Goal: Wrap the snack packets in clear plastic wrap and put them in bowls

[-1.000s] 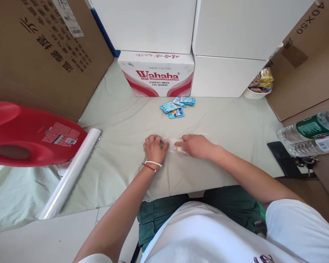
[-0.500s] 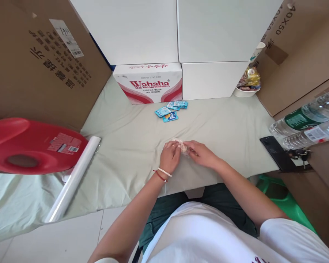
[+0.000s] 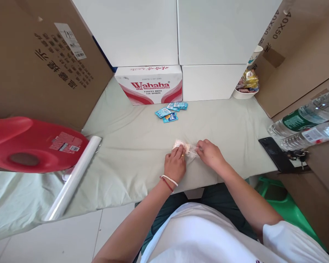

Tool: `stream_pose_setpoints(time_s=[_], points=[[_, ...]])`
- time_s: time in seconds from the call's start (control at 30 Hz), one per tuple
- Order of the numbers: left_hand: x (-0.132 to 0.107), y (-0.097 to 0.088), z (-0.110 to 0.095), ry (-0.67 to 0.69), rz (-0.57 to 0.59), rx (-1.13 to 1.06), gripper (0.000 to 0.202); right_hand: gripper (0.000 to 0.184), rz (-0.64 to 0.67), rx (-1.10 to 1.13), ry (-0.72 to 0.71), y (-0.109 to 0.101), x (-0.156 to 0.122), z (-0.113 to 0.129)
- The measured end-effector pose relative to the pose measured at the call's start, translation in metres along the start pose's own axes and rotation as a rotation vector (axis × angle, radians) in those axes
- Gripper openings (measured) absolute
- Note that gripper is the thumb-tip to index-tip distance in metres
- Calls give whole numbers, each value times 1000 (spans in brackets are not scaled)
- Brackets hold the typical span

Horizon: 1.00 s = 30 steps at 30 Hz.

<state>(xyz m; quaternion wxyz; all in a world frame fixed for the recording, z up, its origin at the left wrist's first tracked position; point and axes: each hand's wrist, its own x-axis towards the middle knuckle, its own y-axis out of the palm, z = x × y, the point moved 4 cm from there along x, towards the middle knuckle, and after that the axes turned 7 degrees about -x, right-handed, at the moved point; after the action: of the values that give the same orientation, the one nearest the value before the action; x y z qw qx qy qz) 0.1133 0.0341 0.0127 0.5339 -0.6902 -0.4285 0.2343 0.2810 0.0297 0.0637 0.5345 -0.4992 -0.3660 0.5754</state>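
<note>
A small pale, crumbly-looking piece in clear film (image 3: 179, 143) lies on the cloth-covered table. My left hand (image 3: 175, 165) has its fingers together on top of it, pressing it down. To its right, my right hand (image 3: 210, 153) pinches the end of the clear plastic wrap (image 3: 192, 150), which is stretched between the two hands. Just what the pale piece is cannot be made out; my left fingers cover part of it. Beyond the hands lie several small blue sachets (image 3: 170, 117).
A Wahaha water carton (image 3: 153, 86) and white boxes (image 3: 211, 82) stand at the back. On the left are a red jug (image 3: 41, 146) and a film roll (image 3: 74, 179). Plastic bottles (image 3: 297, 120), a black phone (image 3: 275, 153), keys (image 3: 301, 153) and a bowl of packets (image 3: 245, 94) are on the right.
My right hand has moved right, away from my left, drawing out the clear wrap. My left hand has shifted slightly right and toward me, and more of the pale piece shows.
</note>
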Motion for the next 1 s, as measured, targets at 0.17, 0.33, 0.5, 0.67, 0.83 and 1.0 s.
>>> stream_pose_setpoints(time_s=[0.17,0.33,0.5,0.67,0.83,1.0], points=[[-1,4,-1,44,-42,-21,43,25,-52,-18,-118,-4,39,50],[-14,-4,9,98,-22,-47,34,29,-37,-54,-162,20,61,90],[-56,-21,45,98,-101,-82,37,46,-181,-126,-253,39,44,95],[-97,-41,95,9,-271,-76,24,50,-161,-168,-228,46,45,87],[-124,-47,120,-52,-321,-49,26,32,-112,88,-100,24,57,64],[-137,-39,115,-52,-392,-2,48,38,-119,299,133,-4,95,-2]])
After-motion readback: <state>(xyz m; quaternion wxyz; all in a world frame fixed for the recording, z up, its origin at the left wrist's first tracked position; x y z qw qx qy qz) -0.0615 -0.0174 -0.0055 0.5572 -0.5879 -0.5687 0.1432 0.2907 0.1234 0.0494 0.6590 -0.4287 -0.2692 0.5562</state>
